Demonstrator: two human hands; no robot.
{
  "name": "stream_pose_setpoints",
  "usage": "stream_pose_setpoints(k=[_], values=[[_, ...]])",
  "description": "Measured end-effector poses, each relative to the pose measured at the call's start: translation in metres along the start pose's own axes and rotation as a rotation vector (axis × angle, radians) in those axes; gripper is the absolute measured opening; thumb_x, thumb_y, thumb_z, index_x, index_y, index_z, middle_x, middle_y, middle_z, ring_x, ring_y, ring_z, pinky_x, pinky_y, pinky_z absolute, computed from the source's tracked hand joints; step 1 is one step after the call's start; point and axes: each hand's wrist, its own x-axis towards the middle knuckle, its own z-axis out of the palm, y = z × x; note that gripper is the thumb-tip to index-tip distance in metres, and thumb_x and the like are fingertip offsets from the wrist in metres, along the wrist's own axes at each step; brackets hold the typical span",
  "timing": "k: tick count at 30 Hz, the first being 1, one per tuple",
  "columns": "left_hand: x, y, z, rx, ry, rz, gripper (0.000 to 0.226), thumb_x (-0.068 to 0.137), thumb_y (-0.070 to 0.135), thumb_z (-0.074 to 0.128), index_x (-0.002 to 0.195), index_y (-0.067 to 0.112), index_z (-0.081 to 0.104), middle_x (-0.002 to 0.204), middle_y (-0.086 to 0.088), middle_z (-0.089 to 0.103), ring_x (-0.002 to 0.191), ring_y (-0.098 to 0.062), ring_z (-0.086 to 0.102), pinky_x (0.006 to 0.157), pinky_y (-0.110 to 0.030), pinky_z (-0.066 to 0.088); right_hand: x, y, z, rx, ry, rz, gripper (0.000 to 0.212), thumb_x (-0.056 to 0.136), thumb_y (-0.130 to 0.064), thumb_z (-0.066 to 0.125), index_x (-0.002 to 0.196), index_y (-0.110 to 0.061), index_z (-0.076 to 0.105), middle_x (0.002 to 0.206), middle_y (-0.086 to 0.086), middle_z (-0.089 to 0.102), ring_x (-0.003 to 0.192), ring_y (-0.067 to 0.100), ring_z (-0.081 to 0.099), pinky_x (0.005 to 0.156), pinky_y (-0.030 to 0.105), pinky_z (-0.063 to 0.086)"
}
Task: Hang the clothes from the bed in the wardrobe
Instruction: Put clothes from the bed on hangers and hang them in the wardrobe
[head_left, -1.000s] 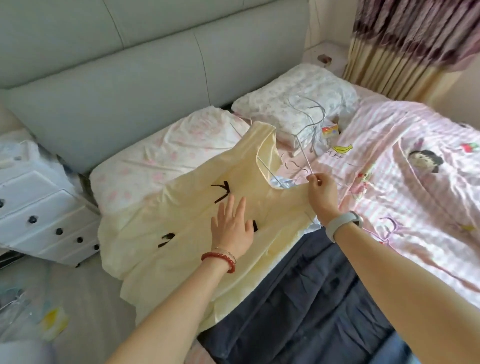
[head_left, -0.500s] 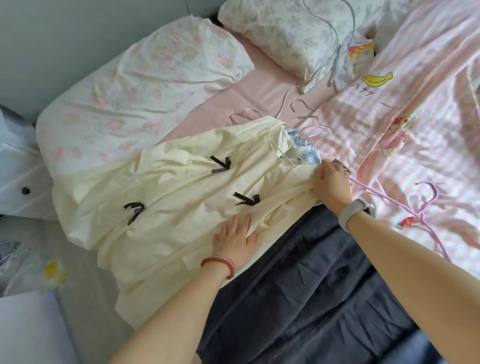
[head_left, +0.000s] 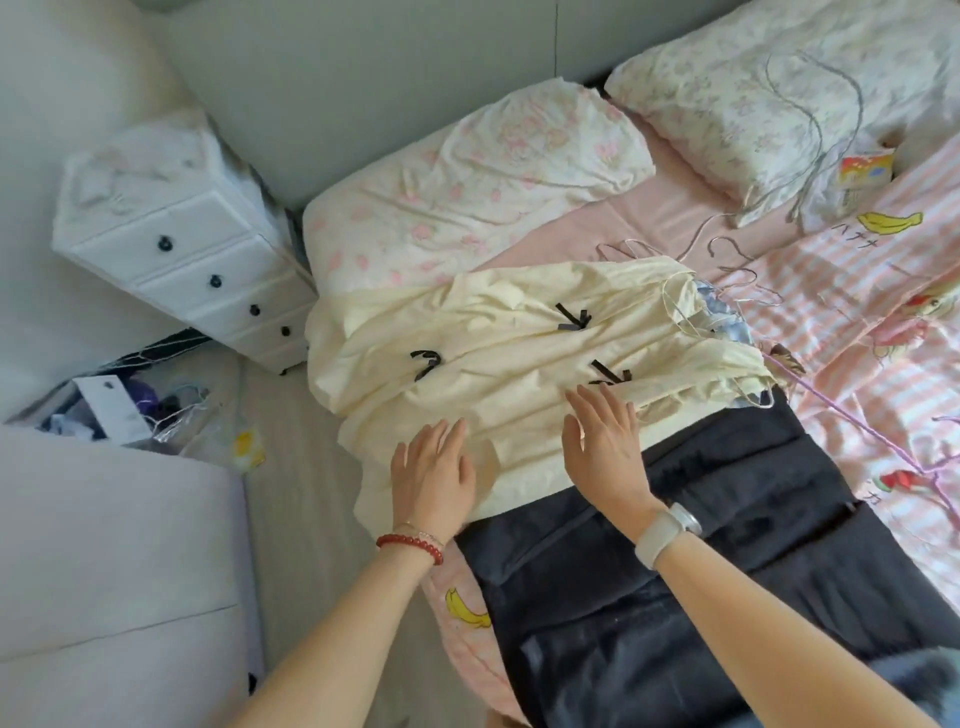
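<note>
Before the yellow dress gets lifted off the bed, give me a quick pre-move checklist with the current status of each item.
1. Yellow dress laid out flat on the bed: ok, some wrinkles.
2. Left hand free: ok, open, palm down over the hem.
3. Right hand free: ok, open over the dress, gripping nothing.
4. Wire hanger seated in the neckline: cannot tell; wire shows at the collar, the shoulders are hidden by cloth.
5. Dress clear of the dark garment: not ok, its lower edge overlaps it.
6. Loose hangers away from the collar: not ok, they lie right beside it.
</note>
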Motion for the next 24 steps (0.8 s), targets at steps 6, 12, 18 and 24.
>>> stream_pose_setpoints(k=[6, 12, 18, 24], values=[[-0.135, -0.066, -0.012, -0.169, 0.106, -0.269, 0.047, 0.095, 0.025, 0.038, 0.141, 0.017, 0.032, 0.146, -0.005, 0.036, 0.133, -0.020, 0.032, 0.109, -0.040, 0.025, -0.106, -0.088, 0.044, -0.017, -0.184, -0.184, 0.036, 0.094, -0.014, 0.042, 0.129, -0.008, 0.049, 0.136, 0.008, 0.048, 0.135, 0.027, 0.028, 0.110, 0.043, 0.014], [-0.323, -0.110, 0.024, -0.165, 0.080, -0.446, 0.048, 0.095, 0.032, 0.034, 0.142, 0.022, 0.030, 0.142, -0.002, 0.039, 0.128, -0.019, 0.037, 0.105, -0.032, 0.028, -0.240, -0.140, 0.087, -0.191, -0.466, -0.531, 0.036, 0.096, -0.021, 0.036, 0.129, -0.013, 0.046, 0.138, 0.004, 0.044, 0.135, 0.021, 0.025, 0.111, 0.043, 0.008], [-0.518, -0.156, 0.065, -0.153, 0.076, -0.869, 0.048, 0.097, 0.035, 0.028, 0.144, 0.025, 0.021, 0.149, 0.006, 0.026, 0.137, -0.010, 0.022, 0.109, -0.033, 0.023, -0.371, -0.196, 0.136, -0.375, -0.764, -0.962, 0.041, 0.095, -0.030, 0.035, 0.135, -0.022, 0.039, 0.140, -0.002, 0.042, 0.135, 0.016, 0.026, 0.111, 0.041, 0.013], [-0.678, -0.201, 0.056, -0.201, 0.318, -1.305, 0.048, 0.097, 0.035, 0.031, 0.144, 0.025, 0.024, 0.151, 0.002, 0.025, 0.139, -0.012, 0.021, 0.111, -0.034, 0.020, -0.493, -0.283, 0.181, -0.315, -0.889, -1.414, 0.042, 0.094, -0.027, 0.039, 0.135, -0.017, 0.042, 0.139, 0.001, 0.045, 0.133, 0.018, 0.032, 0.106, 0.034, 0.025]])
